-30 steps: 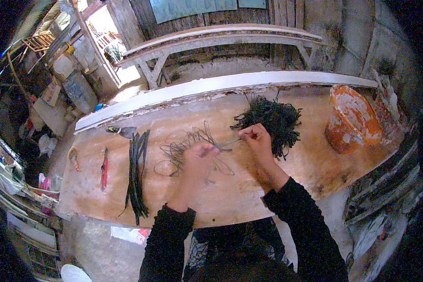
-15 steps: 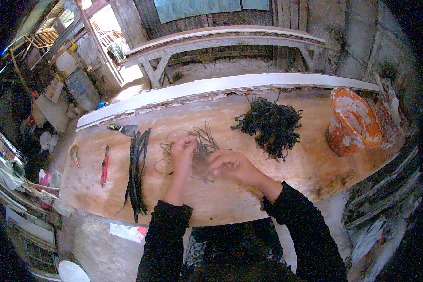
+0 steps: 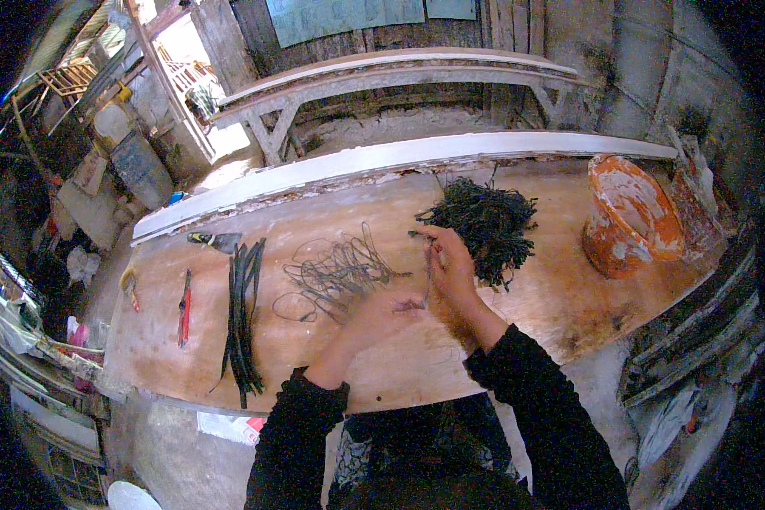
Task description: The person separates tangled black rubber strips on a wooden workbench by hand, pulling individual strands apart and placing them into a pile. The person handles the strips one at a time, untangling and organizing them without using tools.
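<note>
A plywood-topped table [image 3: 561,340] carries everything here, with a long white-painted board [image 3: 399,159] along its far edge. Toward the far right corner stands an orange bucket [image 3: 610,252], crusted with pale residue. Left of it, near the middle of the far edge, sits a bushy heap of short black strips [image 3: 495,228]. Long flat black strips [image 3: 243,323] lie in a bundle nearer the left edge, running toward the near edge. Between heap and bundle spreads a loose tangle of thin looped wire [image 3: 336,270].

The right hand [image 3: 456,265], just beside the heap, pinches a thin strand [image 3: 427,279] between thumb and fingers. The left hand [image 3: 382,316], lower and nearer the near edge, brings its fingertips together at the strand's lower end; blur makes its exact grip uncertain.

A putty knife [image 3: 215,242] lies near the far left corner, a slim red-handled tool [image 3: 184,310] toward the left edge.

The strand, held above the table's middle, looks very light, bendable and slightly springy; a fingertip pinch close to each end should suit it best.
</note>
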Demonstrator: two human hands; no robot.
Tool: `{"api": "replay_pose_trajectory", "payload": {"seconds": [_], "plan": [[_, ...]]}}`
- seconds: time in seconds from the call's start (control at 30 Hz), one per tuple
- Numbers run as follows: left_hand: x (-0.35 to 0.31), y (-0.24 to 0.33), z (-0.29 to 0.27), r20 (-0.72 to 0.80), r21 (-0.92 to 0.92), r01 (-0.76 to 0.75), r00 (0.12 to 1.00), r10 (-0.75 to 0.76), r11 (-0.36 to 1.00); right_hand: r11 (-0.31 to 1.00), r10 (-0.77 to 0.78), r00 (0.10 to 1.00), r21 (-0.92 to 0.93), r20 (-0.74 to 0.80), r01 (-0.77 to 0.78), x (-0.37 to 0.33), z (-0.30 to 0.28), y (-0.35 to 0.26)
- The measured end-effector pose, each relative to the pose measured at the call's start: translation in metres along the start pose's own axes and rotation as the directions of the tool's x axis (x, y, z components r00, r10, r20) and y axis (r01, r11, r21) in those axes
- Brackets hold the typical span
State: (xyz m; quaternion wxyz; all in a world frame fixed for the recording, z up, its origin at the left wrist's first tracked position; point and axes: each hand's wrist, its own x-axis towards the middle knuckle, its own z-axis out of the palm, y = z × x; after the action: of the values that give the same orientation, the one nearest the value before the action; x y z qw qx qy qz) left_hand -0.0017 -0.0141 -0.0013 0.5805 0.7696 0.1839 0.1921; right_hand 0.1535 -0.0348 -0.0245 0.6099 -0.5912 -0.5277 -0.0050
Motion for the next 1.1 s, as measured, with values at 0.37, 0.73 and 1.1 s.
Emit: {"api": "replay_pose_trajectory", "payload": {"seconds": [0.37,0.73,1.1], "plan": [[0.004,-0.018,-0.050,-0.692,0.092,-0.042,0.715,0.094,0.995,0.730,0.261,0.934,0.583,0.244,-0.357,0.000,-0.010,-0.034],[0.009,-0.047,-0.070,-0.738,0.118,-0.062,0.662,0.129,0.991,0.640,-0.007,0.650,0.503,0.760,-0.581,-0.012,-0.009,-0.047],[0.006,-0.027,-0.033,-0.244,0.201,-0.082,0.961,0.131,0.976,0.631,0.228,0.865,0.609,0.447,-0.481,0.001,-0.006,-0.013]]}}
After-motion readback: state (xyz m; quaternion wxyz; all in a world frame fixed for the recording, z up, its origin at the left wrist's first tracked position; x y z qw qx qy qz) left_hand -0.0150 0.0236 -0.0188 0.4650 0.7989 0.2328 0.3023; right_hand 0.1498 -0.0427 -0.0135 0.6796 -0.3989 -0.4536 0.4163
